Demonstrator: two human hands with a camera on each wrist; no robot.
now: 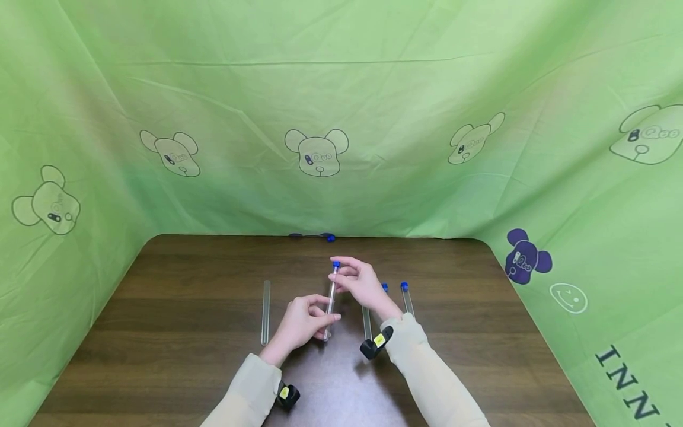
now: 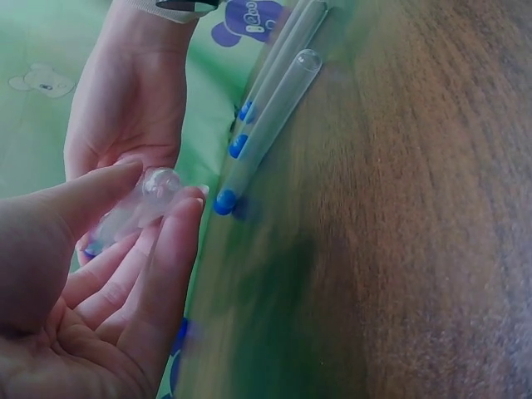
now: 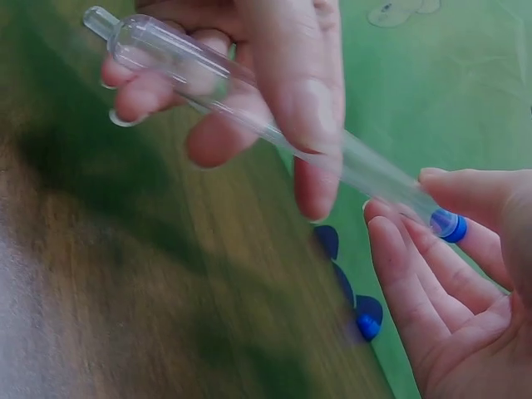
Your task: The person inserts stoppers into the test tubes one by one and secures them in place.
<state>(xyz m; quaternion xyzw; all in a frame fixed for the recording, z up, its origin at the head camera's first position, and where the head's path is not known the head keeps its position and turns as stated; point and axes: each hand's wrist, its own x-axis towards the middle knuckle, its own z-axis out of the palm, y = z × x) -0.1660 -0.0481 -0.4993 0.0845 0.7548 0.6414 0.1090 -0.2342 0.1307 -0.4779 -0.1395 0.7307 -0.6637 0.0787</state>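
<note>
A clear test tube with a blue cap (image 1: 332, 296) is held between both hands, tilted, cap end up. My left hand (image 1: 305, 323) pinches its lower half between thumb and fingers; the rounded bottom (image 2: 161, 183) shows there in the left wrist view. At the top, my right hand (image 1: 363, 286) holds it near the blue cap (image 3: 449, 225), thumb on one side and fingers on the other. An uncapped clear tube (image 1: 265, 314) lies on the table left of the left hand.
Capped tubes lie to the right, one tube (image 1: 366, 323) partly behind the right wrist and another tube (image 1: 408, 301) beside it. A loose blue cap (image 1: 331, 238) sits at the far edge of the brown table (image 1: 187, 356). Green printed cloth (image 1: 320, 201) hangs around the table.
</note>
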